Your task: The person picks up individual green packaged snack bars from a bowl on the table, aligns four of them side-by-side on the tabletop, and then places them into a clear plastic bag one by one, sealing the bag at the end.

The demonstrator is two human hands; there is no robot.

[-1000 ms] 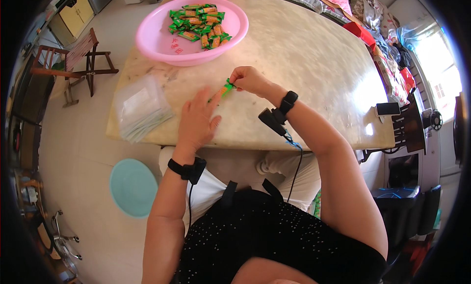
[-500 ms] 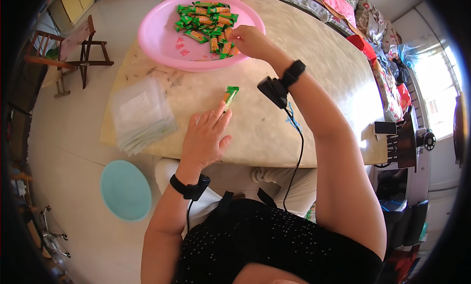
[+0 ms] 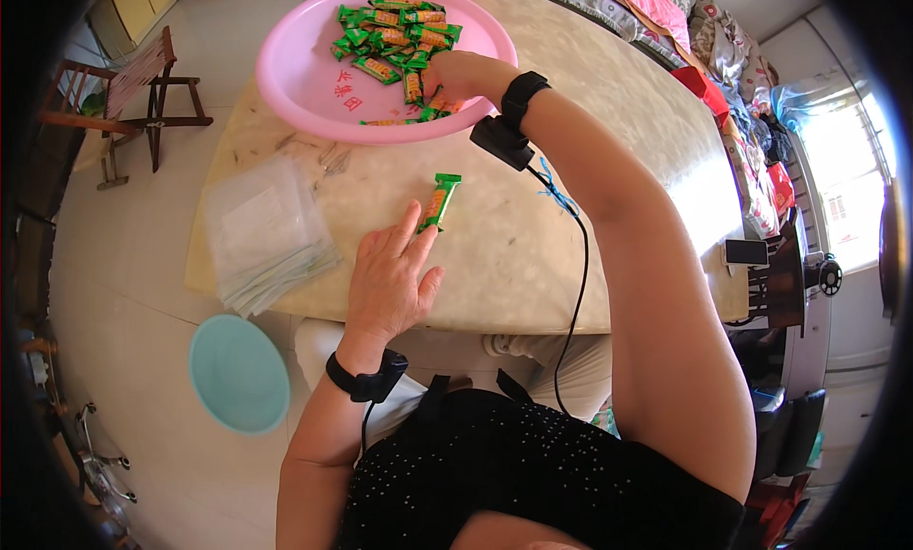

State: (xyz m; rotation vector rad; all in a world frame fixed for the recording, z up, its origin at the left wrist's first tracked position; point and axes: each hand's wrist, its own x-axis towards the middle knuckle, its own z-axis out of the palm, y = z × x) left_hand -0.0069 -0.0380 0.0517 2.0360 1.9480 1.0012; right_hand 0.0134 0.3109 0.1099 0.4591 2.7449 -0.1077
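Observation:
A pink round basin (image 3: 295,103) at the far side of the table holds a pile of small green-and-orange wrapped snack bars (image 3: 390,37). My right hand (image 3: 466,77) reaches in over the basin's right side, its fingers curled down among the bars; the fingertips are partly hidden, so what they grip does not show. On the table nearer to me lies a single wrapped snack bar (image 3: 440,201), green at its ends. My left hand (image 3: 390,279) is open, fingers spread, with the fingertips at the near end of that bar.
A stack of clear plastic bags (image 3: 266,227) lies on the marbled table (image 3: 533,265) to the left. Below the table's edge stands a light-blue basin (image 3: 240,374). A black cable (image 3: 582,293) hangs from my right wrist device. A phone (image 3: 746,252) is at the right edge.
My right hand has moved left and lower among the bars in the basin. The left hand has drawn back slightly, so more of the single bar shows.

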